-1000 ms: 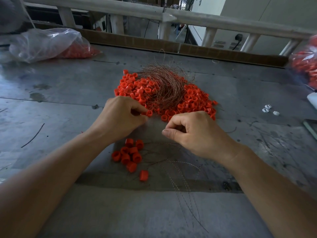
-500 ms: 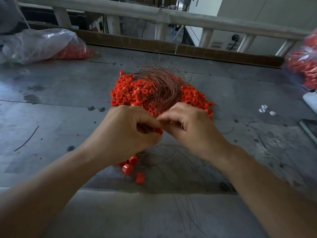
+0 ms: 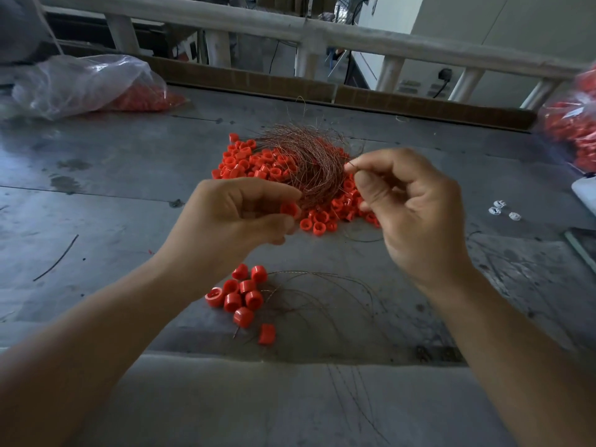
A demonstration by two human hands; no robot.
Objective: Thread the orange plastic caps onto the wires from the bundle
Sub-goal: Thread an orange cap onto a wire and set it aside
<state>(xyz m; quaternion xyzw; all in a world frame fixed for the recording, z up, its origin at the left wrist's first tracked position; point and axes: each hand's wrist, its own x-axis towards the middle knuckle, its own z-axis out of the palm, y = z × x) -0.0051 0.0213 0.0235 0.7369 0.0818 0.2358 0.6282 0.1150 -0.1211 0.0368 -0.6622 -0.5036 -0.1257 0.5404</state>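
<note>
Scuffed grey metal table, railing along the far edge, open room out left, then the left hand pinching one orange cap on its side, cap pile and wire bundle just behind, right hand pinching a thin wire aimed leftward at it.

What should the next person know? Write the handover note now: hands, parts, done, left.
Left hand pinches one orange cap. Right hand pinches a thin wire at the edge of the wire bundle; cap and wire are apart, not yet threaded.
The bundle lies on the loose cap pile in the middle of the table.
Done, apparently: a small cluster of caps nearer the person, wires trailing beside it.
Left: thread the held cap, then work through the pile.
</note>
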